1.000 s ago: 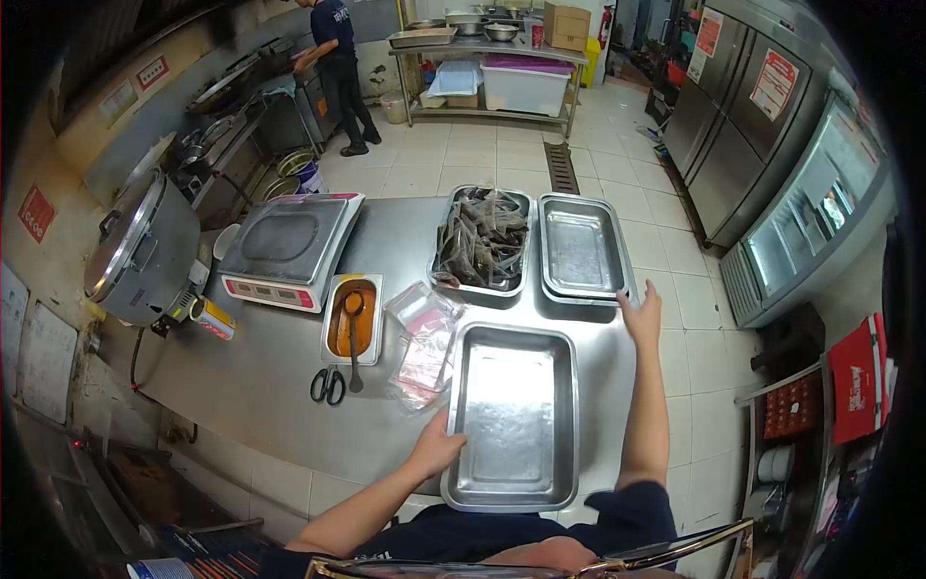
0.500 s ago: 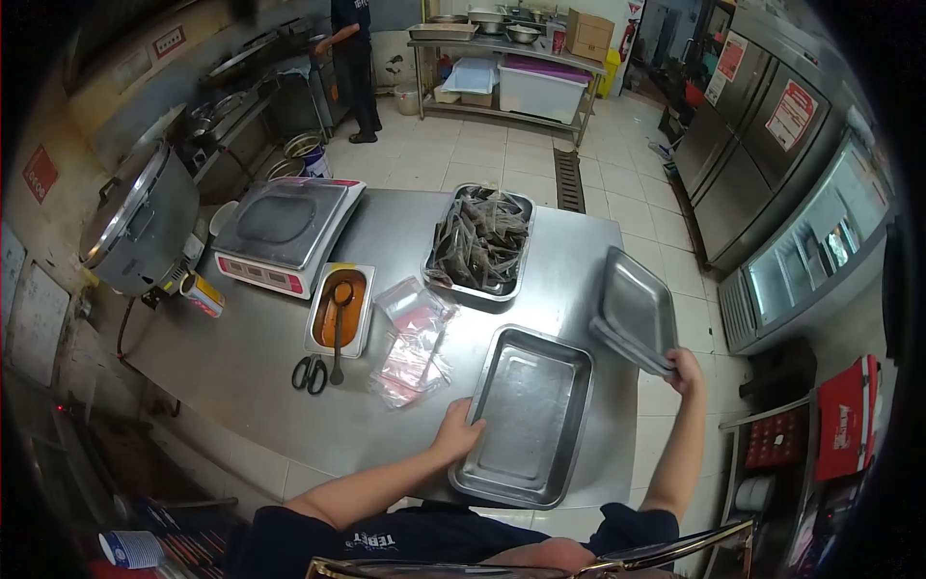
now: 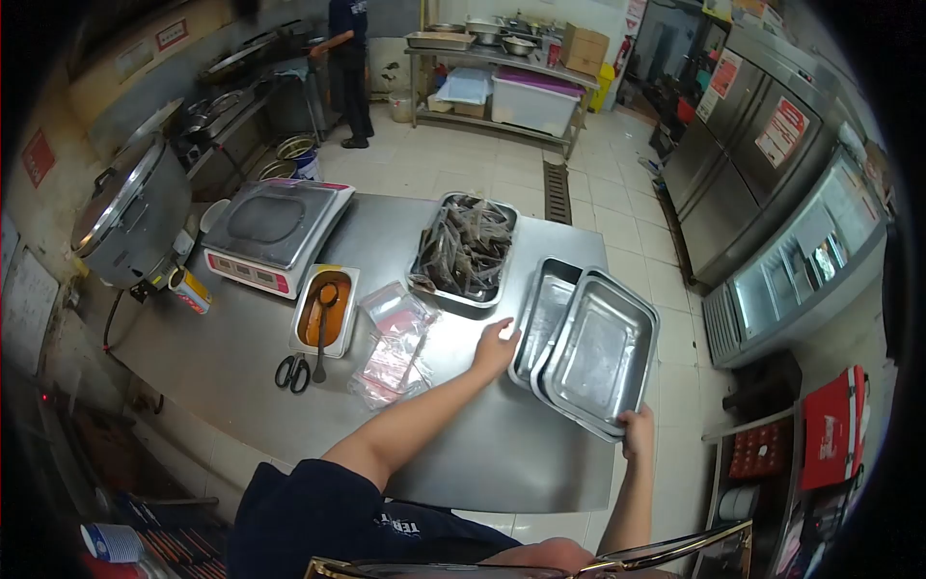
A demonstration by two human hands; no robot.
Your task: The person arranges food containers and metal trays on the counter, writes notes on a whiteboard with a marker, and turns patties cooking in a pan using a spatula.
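Observation:
My right hand grips the near right corner of the stacked metal trays, which overlap the right part of another metal tray. At that tray's left edge is my left hand, its fingers closed around the rim. Just behind my left hand, a metal tray holds dark items in clear bags. Clear plastic bags lie to the left, beside a container of orange sauce with a dark ladle in it.
Black-handled scissors lie near the sauce on the steel table. A scale and a large cooker stand at the left. Another person stands at the back left; fridges line the right.
The stacked trays were lifted and brought left over the other tray. That tray has been pushed away from me, toward the back of the table, with my left hand at its side.

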